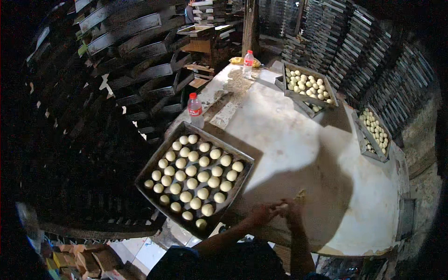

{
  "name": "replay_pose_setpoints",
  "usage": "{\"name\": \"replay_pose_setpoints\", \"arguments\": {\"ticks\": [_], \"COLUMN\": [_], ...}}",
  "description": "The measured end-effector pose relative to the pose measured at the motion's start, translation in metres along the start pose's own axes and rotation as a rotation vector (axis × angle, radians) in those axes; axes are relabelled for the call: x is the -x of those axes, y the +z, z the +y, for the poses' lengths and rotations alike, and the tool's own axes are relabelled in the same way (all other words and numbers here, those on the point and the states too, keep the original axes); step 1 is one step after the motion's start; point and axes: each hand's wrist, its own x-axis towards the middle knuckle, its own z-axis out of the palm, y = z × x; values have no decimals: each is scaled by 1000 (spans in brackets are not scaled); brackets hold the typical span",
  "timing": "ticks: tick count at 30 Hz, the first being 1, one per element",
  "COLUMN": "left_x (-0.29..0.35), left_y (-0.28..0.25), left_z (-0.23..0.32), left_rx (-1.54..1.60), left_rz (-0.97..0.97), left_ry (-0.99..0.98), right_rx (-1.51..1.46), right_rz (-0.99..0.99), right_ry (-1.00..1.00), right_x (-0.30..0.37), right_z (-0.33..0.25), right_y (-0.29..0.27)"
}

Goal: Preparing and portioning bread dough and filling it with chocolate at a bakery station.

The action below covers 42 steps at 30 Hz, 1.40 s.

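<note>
My left hand (pixel 264 213) and my right hand (pixel 293 210) meet over the near part of the pale table (pixel 280 135), in shadow. Their fingers are bent together around a small pale bit that is too dim to name. Just beyond my right hand lies a yellowish, crumbly lump (pixel 301 195). To the left, a dark square metal tray (pixel 241 156) holds rows of round pale dough balls (pixel 191 171), spaced apart. My left forearm passes close to its near right edge.
Two plastic bottles with red caps, a near one (pixel 195 112) and a far one (pixel 248 65), stand on the table. More trays of dough balls sit at the far right, one tray (pixel 310 100) atop another. Stacked metal trays (pixel 140 56) rise around. Cardboard boxes (pixel 88 259) lie lower left.
</note>
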Motion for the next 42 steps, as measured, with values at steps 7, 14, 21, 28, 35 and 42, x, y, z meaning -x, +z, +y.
{"name": "replay_pose_setpoints", "arguments": {"ticks": [7,14,21,28,35,42], "left_x": [22,1,-64,-77,3,-93], "left_y": [-7,10,92,116,79,70], "left_z": [-20,56,74,51,-136,-10], "left_rx": [481,-91,-69,-742,233,-453], "left_rz": [280,-8,-246,110,215,719], "left_ry": [90,174,150,-286,255,-35], "right_rx": [514,880,841,824,1167,1038], "right_rz": [157,306,457,398,-43,350], "right_ry": [-352,-578,-372,-297,-739,-523], "right_x": [3,34,43,59,76,11], "right_z": [-39,-33,17,38,46,50], "right_y": [69,2,-151,-225,-301,-228]}}
